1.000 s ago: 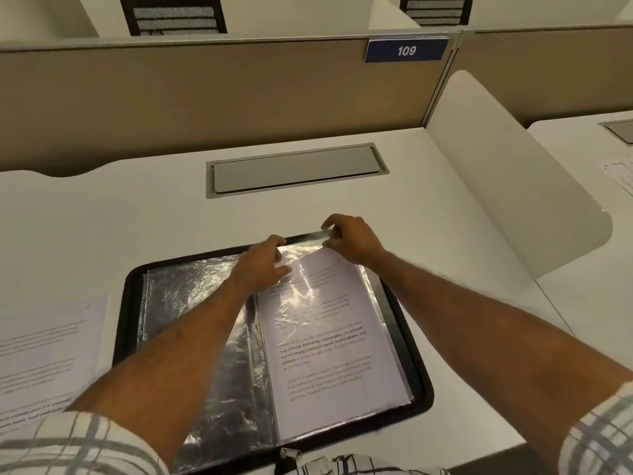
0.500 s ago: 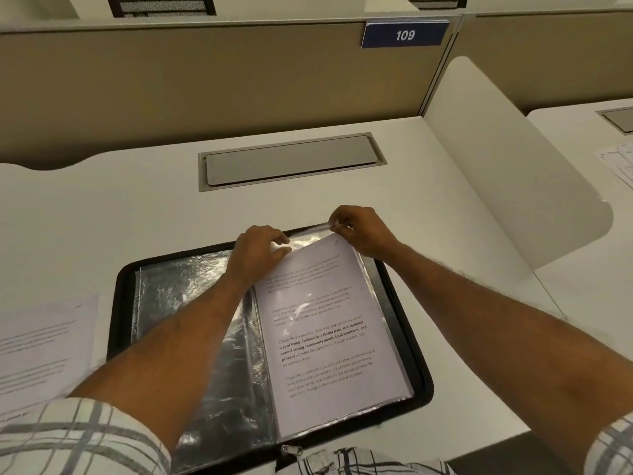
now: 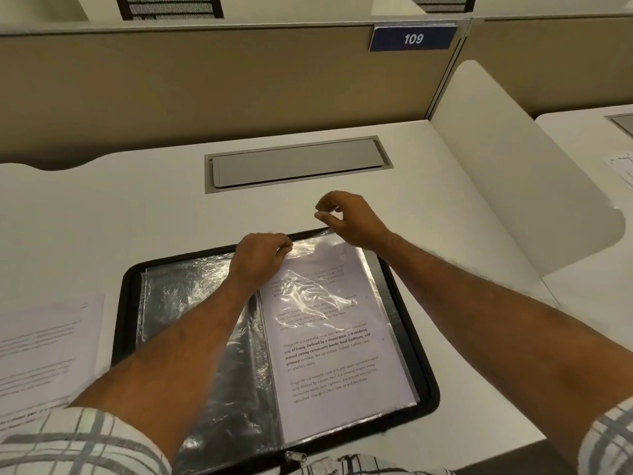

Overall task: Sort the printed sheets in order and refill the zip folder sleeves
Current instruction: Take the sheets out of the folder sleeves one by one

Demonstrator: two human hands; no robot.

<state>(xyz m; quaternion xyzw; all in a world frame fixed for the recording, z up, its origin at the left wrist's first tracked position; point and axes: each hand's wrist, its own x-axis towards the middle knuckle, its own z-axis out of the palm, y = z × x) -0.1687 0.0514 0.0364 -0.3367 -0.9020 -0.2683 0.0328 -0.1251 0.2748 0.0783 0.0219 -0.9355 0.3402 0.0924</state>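
Observation:
A black zip folder [image 3: 126,303] lies open on the white desk in front of me. Its left clear sleeve [image 3: 191,303] is crinkled and holds no sheet. The right sleeve holds a printed sheet [image 3: 337,347], text facing up. My left hand [image 3: 262,257] rests at that sleeve's top left corner, fingers curled and pinching the plastic edge. My right hand [image 3: 349,217] hovers just beyond the folder's top edge, fingers loosely curled, holding nothing. Loose printed sheets [image 3: 44,347] lie on the desk left of the folder.
A grey cable flap [image 3: 298,164] is set into the desk behind the folder. A beige partition with a blue sign "109" [image 3: 412,38] closes the back. A white side divider [image 3: 513,186] stands at the right; beyond it is another desk with paper [image 3: 621,166].
My right hand let go of the sleeve's top edge and lifted away toward the back. The printed sheet now sits fully inside the right sleeve. My left hand stayed at the top corner.

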